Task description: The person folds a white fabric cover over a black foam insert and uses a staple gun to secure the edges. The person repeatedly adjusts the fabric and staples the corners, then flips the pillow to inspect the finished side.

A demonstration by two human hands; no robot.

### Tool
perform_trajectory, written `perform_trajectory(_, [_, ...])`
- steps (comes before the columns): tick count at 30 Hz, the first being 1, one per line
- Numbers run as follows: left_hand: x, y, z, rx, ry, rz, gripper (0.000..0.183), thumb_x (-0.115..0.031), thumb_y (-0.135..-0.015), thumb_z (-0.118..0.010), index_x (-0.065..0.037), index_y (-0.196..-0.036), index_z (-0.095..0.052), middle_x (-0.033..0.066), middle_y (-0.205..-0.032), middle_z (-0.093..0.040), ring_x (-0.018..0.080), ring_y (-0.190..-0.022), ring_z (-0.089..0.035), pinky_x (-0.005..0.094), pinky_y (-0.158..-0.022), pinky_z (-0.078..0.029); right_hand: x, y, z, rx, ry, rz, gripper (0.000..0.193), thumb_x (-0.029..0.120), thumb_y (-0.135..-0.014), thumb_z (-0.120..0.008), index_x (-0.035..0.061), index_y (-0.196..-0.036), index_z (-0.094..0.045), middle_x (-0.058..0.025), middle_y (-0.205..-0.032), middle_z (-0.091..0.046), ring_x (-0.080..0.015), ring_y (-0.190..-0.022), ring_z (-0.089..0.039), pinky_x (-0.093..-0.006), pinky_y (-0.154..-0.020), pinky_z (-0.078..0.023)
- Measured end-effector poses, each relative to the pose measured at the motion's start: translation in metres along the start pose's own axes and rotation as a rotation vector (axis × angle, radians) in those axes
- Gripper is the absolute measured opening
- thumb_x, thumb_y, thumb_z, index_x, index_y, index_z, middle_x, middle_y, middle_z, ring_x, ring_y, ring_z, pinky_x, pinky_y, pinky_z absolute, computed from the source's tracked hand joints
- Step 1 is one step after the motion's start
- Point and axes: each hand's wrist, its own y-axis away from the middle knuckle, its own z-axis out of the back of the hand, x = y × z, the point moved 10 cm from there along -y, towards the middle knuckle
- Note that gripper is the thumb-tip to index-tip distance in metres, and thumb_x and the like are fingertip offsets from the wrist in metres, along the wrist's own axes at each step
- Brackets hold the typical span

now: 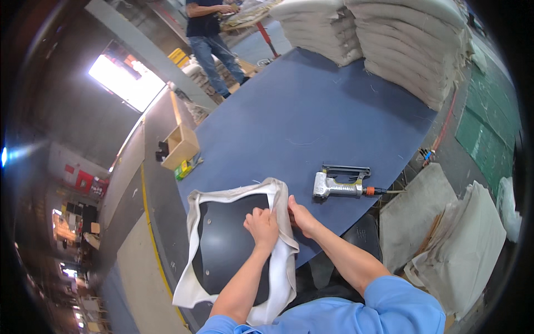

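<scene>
A seat panel lies face down on the near part of the table, its black board (233, 234) framed by white padding and a light grey fabric cover (285, 222) folded over the edges. My left hand (261, 227) reaches across the board with curled fingers, gripping the cover at the right-hand edge. Against the outer side of that same edge is my right hand (301, 217), thumb up and fingers closing on the fabric; their tips are partly hidden. To the right, an air staple gun (339, 185) rests on its side, touched by neither hand.
Tall stacks of cream-coloured cushions (409, 47) stand on the blue tabletop (267, 128) at the far right. A small wooden box (181, 146) sits at the left edge. Fabric-covered panels (464, 245) lean at the right. Another person (208, 42) stands beyond the table.
</scene>
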Motion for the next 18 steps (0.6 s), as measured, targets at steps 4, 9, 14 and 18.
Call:
perform_trajectory(4, [0.006,-0.001,-0.035,0.099,0.049,0.021,0.03,-0.028,-0.1,-0.066,-0.009,-0.076,-0.064,0.0046,-0.096,-0.057,0.0295,-0.098,-0.048,0.0478,-0.094,-0.031,0.046,-0.021,0.05,-0.366,0.244,0.515,0.069,0.056,-0.113,-0.035,-0.003,-0.141,-0.057,-0.0164,-0.137,-0.066,-0.023,-0.128,-0.061,-0.0369,-0.11,-0.045])
perform_trajectory(9, [0.005,-0.005,-0.04,0.11,0.053,-0.01,0.03,-0.026,-0.1,-0.066,-0.008,-0.075,-0.062,0.004,-0.094,-0.057,0.0273,-0.096,-0.046,0.0462,-0.093,-0.03,0.063,-0.076,0.029,-0.267,-0.026,0.642,0.074,0.059,-0.112,-0.033,-0.0017,-0.152,-0.046,-0.0206,-0.156,-0.05,-0.029,-0.148,-0.043,-0.0419,-0.124,-0.03])
perform_trajectory(14, [0.007,-0.009,-0.04,0.11,0.08,-0.002,0.028,-0.022,-0.099,-0.067,-0.007,-0.076,-0.062,0.0041,-0.093,-0.057,0.0261,-0.095,-0.046,0.0441,-0.092,-0.03,0.057,-0.101,0.037,-0.132,-0.372,0.593,0.084,0.067,-0.109,-0.03,0.0001,-0.158,-0.036,-0.0198,-0.158,-0.047,-0.0304,-0.149,-0.041,-0.045,-0.125,-0.026])
perform_trajectory(18, [0.008,-0.009,-0.041,0.119,0.097,-0.005,0.026,-0.02,-0.099,-0.067,-0.007,-0.077,-0.061,0.004,-0.092,-0.057,0.0256,-0.093,-0.046,0.0431,-0.092,-0.03,0.055,-0.096,0.037,-0.168,-0.46,0.657,0.085,0.067,-0.108,-0.03,0.0019,-0.163,-0.027,-0.0191,-0.165,-0.037,-0.0303,-0.155,-0.032,-0.0452,-0.127,-0.021])
